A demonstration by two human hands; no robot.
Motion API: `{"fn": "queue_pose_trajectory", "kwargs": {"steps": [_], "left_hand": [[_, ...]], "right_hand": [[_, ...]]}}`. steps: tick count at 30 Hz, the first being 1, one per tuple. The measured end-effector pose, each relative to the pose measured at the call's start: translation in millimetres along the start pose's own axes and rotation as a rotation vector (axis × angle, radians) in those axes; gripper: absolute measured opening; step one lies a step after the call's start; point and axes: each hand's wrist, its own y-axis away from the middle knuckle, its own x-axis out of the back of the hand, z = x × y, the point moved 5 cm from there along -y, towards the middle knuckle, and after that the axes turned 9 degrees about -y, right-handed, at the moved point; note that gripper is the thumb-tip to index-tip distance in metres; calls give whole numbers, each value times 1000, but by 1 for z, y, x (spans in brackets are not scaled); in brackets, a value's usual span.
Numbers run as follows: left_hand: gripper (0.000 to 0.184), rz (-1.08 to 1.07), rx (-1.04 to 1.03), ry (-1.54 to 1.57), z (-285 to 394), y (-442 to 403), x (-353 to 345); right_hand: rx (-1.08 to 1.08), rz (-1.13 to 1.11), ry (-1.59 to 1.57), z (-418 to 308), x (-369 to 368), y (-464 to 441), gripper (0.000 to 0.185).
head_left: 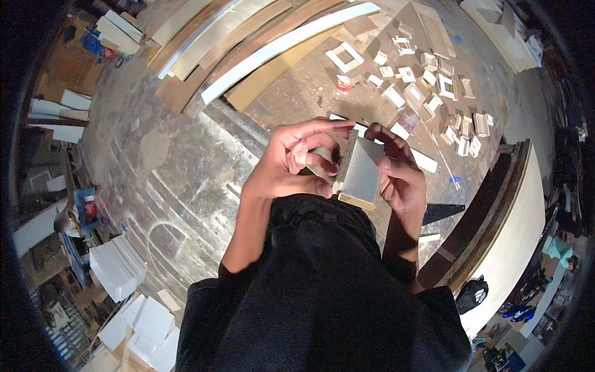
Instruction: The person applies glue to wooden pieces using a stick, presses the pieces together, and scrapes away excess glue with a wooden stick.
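Note:
Close in front of my body, both hands hold a small board piece (362,168) with a smooth grey-white face and rough, light brown edges. My left hand (302,158) grips its left edge, with the thumb low and the fingers curled near the upper part. On the other side, my right hand (400,170) has its thumb and fingers bent against the right edge. The piece is tilted, and its far end lies between the fingertips of both hands.
Long boards (288,53) lie on the floor ahead. Small wooden frames and blocks (414,93) are scattered at the upper right, near a red and white tub (344,83). A long white-topped bench (511,229) stands at right, with a black bag (472,294). White panels (118,266) are stacked lower left.

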Motion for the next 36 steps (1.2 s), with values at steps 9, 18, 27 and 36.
{"fn": "queue_pose_trajectory", "kwargs": {"steps": [9, 18, 27, 36], "left_hand": [[85, 58, -40, -144, 3, -4, -1], [85, 196, -50, -130, -5, -6, 3], [90, 196, -115, -213, 1, -8, -2], [92, 175, -155, -243, 3, -9, -3]], "right_hand": [[-54, 0, -156, 3, 2, -4, 57], [47, 47, 347, -9, -35, 3, 110], [151, -39, 319, -8, -26, 2, 96], [166, -82, 323, -10, -25, 2, 96]]}}
